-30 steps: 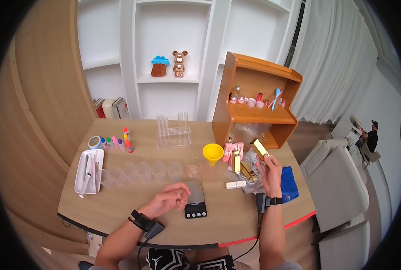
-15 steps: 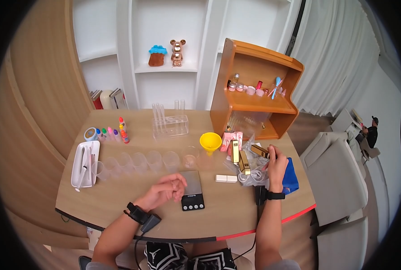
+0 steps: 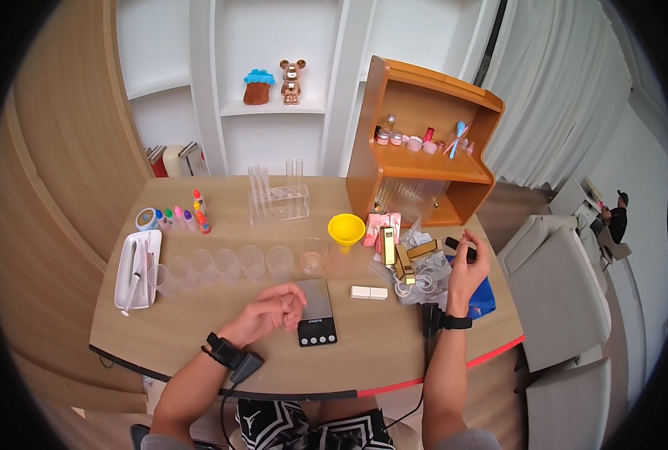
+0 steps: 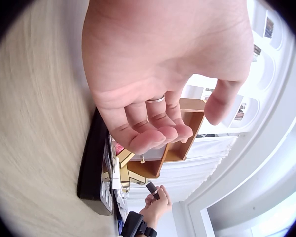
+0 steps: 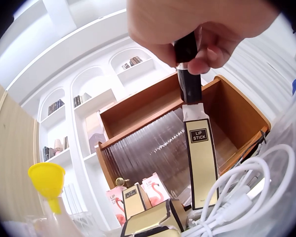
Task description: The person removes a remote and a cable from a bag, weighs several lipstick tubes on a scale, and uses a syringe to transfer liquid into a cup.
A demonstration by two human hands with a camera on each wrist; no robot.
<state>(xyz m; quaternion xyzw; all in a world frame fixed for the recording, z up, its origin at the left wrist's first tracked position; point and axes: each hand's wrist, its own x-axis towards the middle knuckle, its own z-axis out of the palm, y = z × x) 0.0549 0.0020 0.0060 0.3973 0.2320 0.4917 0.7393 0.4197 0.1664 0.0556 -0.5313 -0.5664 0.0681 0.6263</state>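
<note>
My right hand [image 3: 469, 270] pinches a black lipstick tube [image 5: 190, 84] with a silver band between thumb and fingers. The tube's lower end overlaps the raised flaps of a gold box [image 5: 202, 158] marked LIP STICK in the right wrist view. From the head, that box lies tilted on the pile, just left of the tube. Fingers loosely bent and holding nothing, my left hand [image 3: 268, 311] hovers by the left edge of a black digital scale [image 3: 317, 319]. A ring shows on one finger in the left wrist view. Other gold lipstick boxes [image 3: 387, 246] lie close by.
A white charging cable [image 5: 266, 197], plastic bags and a blue pouch [image 3: 484, 298] crowd the right side. White sticks [image 3: 368, 292] lie in front. Clear cups [image 3: 251, 262], a yellow funnel [image 3: 347, 229], a tube rack [image 3: 280, 206] and an orange-brown shelf [image 3: 431, 169] stand farther back.
The right hand has lowered the gold box onto the pile and drawn the black lipstick tube away to the right. The left hand stays beside the scale.
</note>
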